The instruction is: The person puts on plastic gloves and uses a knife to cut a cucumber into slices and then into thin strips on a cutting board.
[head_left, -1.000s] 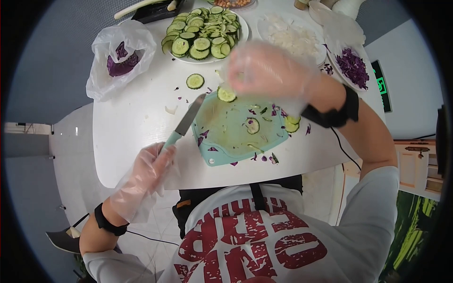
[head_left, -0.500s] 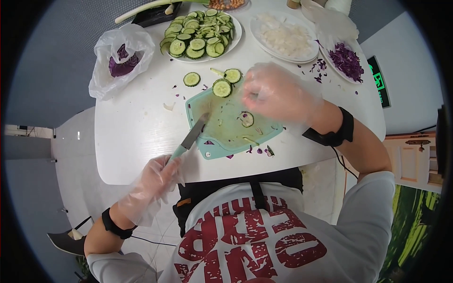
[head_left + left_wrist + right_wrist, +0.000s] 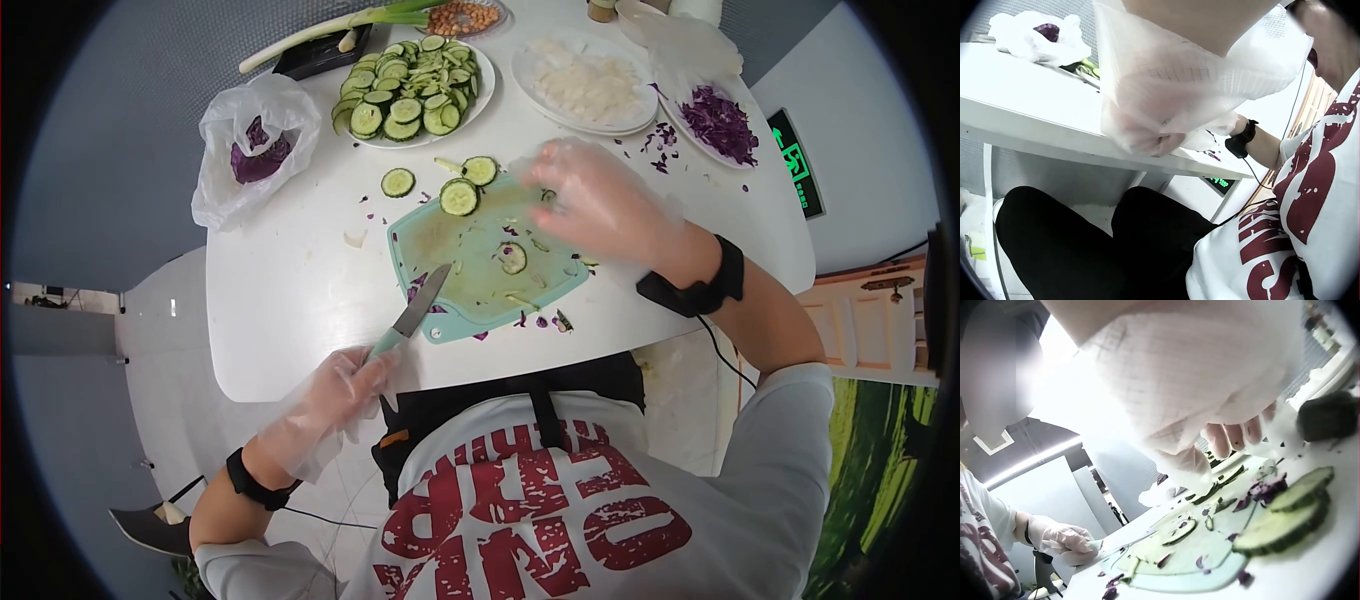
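Observation:
My left hand (image 3: pixel 345 388), in a clear plastic glove, grips a knife (image 3: pixel 421 302) by its pale green handle. The blade points up and away over the near left edge of the mint-green cutting board (image 3: pixel 455 245). My gloved right hand (image 3: pixel 605 200) is above the board's far right side, thumb and fingers apart, nothing seen between them. A thin cucumber slice (image 3: pixel 512 258) lies on the board among cabbage scraps. Two more cucumber slices (image 3: pixel 459 197) and a small strip sit around its far left corner. Other slices (image 3: pixel 1291 515) beside the board appear in the right wrist view.
Behind the board stands a plate (image 3: pixel 487 95) heaped with sliced cucumber. White slices fill a second plate (image 3: pixel 520 95); shredded purple cabbage (image 3: pixel 718 125) is on another. A plastic bag (image 3: pixel 222 190) holds a cabbage piece at left. A long green onion (image 3: pixel 320 38) lies over a black tray.
My right hand has drawn back from the slices at the board's far left corner, and its curled fingers have spread. My left hand keeps the knife, its tip now lower over the board.

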The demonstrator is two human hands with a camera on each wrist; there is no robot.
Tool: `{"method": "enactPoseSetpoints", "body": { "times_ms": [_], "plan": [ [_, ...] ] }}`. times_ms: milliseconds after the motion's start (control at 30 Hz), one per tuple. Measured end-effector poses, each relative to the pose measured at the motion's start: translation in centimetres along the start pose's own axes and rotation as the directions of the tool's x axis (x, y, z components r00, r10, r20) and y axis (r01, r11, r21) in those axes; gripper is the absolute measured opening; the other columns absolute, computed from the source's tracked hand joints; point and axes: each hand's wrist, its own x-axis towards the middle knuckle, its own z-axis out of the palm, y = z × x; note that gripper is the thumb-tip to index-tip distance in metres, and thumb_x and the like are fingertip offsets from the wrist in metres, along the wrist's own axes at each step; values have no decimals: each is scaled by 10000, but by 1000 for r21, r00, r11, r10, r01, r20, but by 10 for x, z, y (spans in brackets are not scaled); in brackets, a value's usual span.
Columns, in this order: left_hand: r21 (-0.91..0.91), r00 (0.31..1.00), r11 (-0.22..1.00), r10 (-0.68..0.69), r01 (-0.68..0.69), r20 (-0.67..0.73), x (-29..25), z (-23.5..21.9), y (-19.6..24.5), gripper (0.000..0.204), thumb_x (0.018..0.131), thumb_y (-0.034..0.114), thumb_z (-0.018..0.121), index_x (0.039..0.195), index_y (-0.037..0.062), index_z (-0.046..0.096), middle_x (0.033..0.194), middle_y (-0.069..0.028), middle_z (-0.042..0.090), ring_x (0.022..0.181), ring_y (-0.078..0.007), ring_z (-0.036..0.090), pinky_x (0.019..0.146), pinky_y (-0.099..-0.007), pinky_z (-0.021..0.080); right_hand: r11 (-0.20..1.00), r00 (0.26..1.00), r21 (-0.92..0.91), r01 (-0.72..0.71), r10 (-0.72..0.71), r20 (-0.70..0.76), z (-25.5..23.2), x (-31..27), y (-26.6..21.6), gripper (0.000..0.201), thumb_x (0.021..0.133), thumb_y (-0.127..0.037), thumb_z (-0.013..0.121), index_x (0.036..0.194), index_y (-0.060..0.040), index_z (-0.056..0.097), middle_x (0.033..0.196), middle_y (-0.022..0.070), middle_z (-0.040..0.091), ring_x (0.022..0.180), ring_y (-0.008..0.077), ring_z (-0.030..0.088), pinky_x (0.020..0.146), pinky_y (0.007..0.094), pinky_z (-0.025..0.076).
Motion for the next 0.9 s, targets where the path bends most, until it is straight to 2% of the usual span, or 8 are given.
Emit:
{"method": "enactPoseSetpoints", "body": {
  "times_ms": [133,200,300,400,533,700,833,900],
  "plan": [
    [66,1000,998,4,-6,28,0,2,12,599,882,616,669,975,25,660,712,28,539,547,-45,435,481,-220,328,999,999,18,38,-38,10,10,31,-3,342,827,-218,696,1107,-22,692,1052,195,640,1021,369,611,904,444,499],
    [110,1000,994,25,-26,15,3,3,15,395,959,411,664,820,46,607,667,21,505,503,-90,444,467,-269,375,995,992,93,-48,37,120,14,46,-10,365,815,-240,697,1109,-24,700,1036,190,638,997,360,614,889,445,506],
    [169,1000,986,12,-12,6,5,2,15,401,960,420,661,850,35,629,678,11,524,522,-90,471,476,-269,390,993,965,-6,-114,112,237,24,63,-18,389,800,-265,702,1109,-29,708,995,182,638,963,358,619,877,446,511],
    [106,998,993,51,-54,31,3,3,13,397,966,423,654,865,39,637,676,18,520,527,-88,470,479,-268,394,995,951,-30,-100,104,291,36,69,-16,401,795,-287,703,1106,-34,711,960,171,640,952,360,619,866,446,514],
    [88,998,995,33,-38,55,4,2,12,382,970,410,649,869,41,637,684,27,522,532,-81,468,480,-259,390,995,966,17,-98,91,242,38,67,-16,371,793,-266,705,1087,-40,714,936,168,641,933,361,620,848,455,511],
    [80,996,997,-17,10,85,7,0,10,340,981,365,634,938,30,672,711,35,538,553,-62,466,485,-241,390,987,988,129,-94,76,137,41,69,-17,216,774,-204,723,925,-51,698,926,163,635,920,364,614,823,453,506],
    [47,996,999,-31,27,82,4,2,14,358,985,379,625,947,27,677,705,42,537,559,-57,474,493,-243,401,979,975,176,-104,65,214,33,70,-22,148,764,-169,714,846,-57,661,916,144,626,920,359,603,820,454,494],
    [113,997,993,9,-18,73,6,3,10,383,988,406,615,932,32,673,693,48,533,564,-57,483,500,-248,414,977,999,211,27,-36,37,31,58,-24,105,756,-130,698,818,-67,642,910,124,618,921,347,595,821,455,480]
  ]
}}
